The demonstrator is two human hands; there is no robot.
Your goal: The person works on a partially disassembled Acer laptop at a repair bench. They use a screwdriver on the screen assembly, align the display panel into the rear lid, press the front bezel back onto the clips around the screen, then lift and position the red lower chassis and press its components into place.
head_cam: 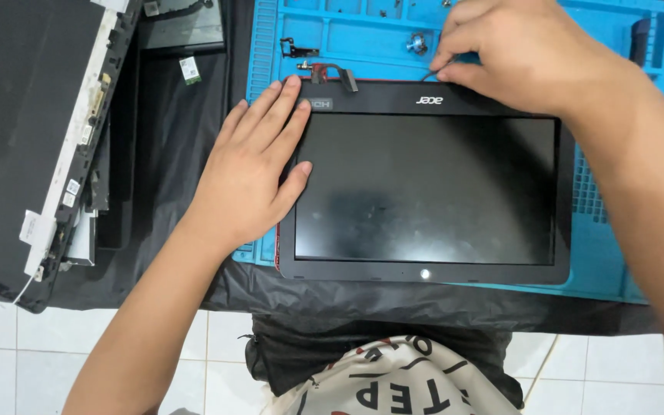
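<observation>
A black laptop screen assembly [424, 192] lies flat on a blue repair mat [601, 253], its hinge edge turned away from me. My left hand [251, 165] rests flat and open on the left bezel, fingers spread toward the top left corner. My right hand [512, 54] is at the far edge of the panel, thumb and forefinger pinched on a thin black cable [430, 75] near the top bezel. A short cable with a connector [332, 73] lies at the panel's top left corner.
A black laptop cover [21, 138] with stickers lies at the left, beside another black case part [182, 27]. A small green circuit card [189, 71] sits on black cloth [163, 154]. Small metal parts rest in the mat's trays [416, 42]. White floor tiles show below.
</observation>
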